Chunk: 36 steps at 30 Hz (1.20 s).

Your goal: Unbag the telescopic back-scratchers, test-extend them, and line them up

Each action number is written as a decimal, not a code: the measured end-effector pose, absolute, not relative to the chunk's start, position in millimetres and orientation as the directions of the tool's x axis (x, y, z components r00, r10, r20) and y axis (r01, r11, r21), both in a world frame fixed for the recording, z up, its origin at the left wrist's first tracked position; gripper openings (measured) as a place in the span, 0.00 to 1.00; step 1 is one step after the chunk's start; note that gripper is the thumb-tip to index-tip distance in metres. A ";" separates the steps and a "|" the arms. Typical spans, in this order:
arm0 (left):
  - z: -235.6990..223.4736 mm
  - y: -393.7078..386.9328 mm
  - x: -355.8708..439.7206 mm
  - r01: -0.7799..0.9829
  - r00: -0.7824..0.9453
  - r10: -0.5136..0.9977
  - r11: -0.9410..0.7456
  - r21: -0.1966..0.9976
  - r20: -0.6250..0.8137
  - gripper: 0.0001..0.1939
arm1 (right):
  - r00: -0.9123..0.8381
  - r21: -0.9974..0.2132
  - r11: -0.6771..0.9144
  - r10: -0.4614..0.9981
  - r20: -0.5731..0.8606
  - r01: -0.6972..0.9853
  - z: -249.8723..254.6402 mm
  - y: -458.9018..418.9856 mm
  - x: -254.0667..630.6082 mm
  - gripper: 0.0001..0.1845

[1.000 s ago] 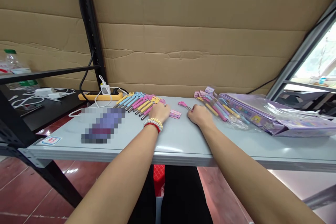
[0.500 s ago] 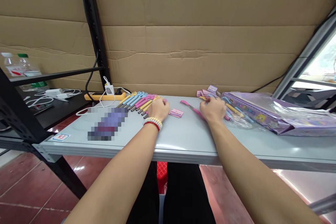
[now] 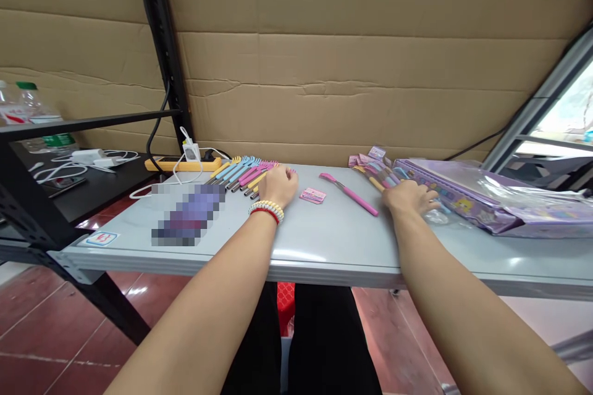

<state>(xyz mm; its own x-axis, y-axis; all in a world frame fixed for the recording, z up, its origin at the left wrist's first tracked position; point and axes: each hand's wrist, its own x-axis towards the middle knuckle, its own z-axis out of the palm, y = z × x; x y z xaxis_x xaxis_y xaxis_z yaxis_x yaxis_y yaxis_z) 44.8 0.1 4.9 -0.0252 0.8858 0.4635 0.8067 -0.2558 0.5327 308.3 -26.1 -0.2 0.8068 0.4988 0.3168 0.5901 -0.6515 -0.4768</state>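
Note:
My left hand [image 3: 278, 186], with a beaded bracelet on the wrist, is curled at the right end of a row of back scratchers [image 3: 241, 174]. These have yellow, blue and pink claw heads and metal rods. What its fingers hold is hidden. My right hand [image 3: 410, 199] bends over a pile of wrapped back scratchers [image 3: 377, 176], its fingers curled down by clear plastic [image 3: 438, 216]; what they grip is out of sight. A single pink back scratcher [image 3: 354, 197] lies loose between my hands. Beside my left hand are small pink cards [image 3: 313, 195].
A purple printed package [image 3: 463, 188] with clear film stands right of the pile. At left lie a pixelated purple object [image 3: 189, 215] and a yellow power strip [image 3: 185, 164] with white cables. Cardboard [image 3: 347, 62] walls the table's [image 3: 324, 241] back; a black post [image 3: 169, 43] rises behind.
My right hand has moved right, away from the loose pink back scratcher, which now shows in full, to the plastic by the pile. My left hand stays nearly in place. The view has tilted down slightly.

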 end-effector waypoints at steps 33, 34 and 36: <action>-3.7 -1.7 44.0 0.851 -0.065 0.882 -0.195 0.487 0.468 0.10 | 0.452 -0.434 -0.262 0.786 0.423 0.862 1.8 -18.7 288.7 0.23; -3.9 -1.5 44.2 0.848 -0.066 0.882 -0.197 0.491 0.466 0.10 | 0.376 -0.409 -0.219 0.855 0.358 0.886 -0.8 -16.2 286.1 0.23; -4.1 -1.1 44.1 0.842 -0.064 0.882 -0.203 0.500 0.466 0.09 | 0.258 -0.371 -0.155 0.934 0.246 0.915 -6.3 -11.8 280.4 0.22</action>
